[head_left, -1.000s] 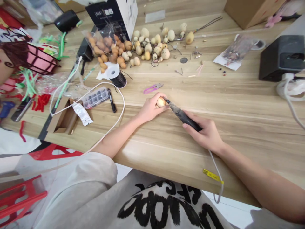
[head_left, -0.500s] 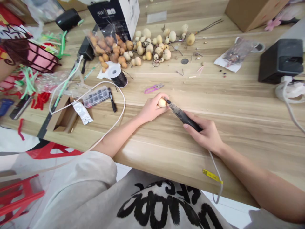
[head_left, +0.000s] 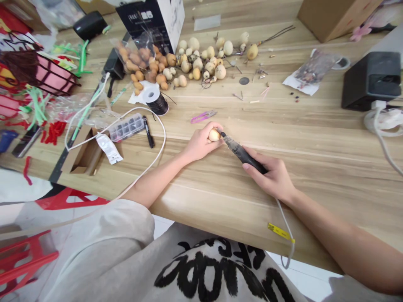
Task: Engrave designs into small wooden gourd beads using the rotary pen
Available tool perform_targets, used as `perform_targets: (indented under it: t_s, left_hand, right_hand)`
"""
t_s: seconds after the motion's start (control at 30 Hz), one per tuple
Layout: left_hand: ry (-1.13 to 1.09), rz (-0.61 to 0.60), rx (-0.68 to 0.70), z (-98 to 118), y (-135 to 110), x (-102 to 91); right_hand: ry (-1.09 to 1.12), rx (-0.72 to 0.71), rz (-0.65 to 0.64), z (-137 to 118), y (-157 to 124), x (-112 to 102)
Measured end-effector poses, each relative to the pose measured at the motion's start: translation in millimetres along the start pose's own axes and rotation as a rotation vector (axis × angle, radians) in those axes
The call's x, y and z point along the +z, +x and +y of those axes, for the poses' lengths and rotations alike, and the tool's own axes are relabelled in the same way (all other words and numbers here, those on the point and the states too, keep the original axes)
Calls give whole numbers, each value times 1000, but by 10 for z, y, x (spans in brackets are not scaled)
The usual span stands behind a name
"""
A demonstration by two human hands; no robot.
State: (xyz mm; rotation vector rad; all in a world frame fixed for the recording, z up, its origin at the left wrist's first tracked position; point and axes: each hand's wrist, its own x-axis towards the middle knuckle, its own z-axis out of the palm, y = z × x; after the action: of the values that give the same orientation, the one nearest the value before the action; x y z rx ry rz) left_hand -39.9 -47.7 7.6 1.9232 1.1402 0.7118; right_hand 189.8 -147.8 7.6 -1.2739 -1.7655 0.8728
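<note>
Head view: little has changed. The left hand [head_left: 200, 144] stays clenched around a small dried gourd [head_left: 214, 135], held just above the tabletop [head_left: 315, 176]. The right hand [head_left: 270, 174] grasps an electric engraving pen [head_left: 242, 153], its tip just beside the gourd at 3 o'clock.

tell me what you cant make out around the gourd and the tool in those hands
All in the head view:
The tip of the pen-style rotary tool: too small to tell what bit it carries or whether it touches the small gourd.
Most of the small gourd: hidden by the fingers of the left hand.
The tool's grip: covered by the right hand, so any switch is hidden.
The clear compartment box: contents too small to identify.
</note>
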Motion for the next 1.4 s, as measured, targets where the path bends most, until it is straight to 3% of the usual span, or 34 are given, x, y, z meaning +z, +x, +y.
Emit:
perform_targets:
  t_s: [1.4]
  left_hand:
    - [2,1,-19,27,3,8]
  right_hand:
    - [3,15,-14,-18,12,-4]
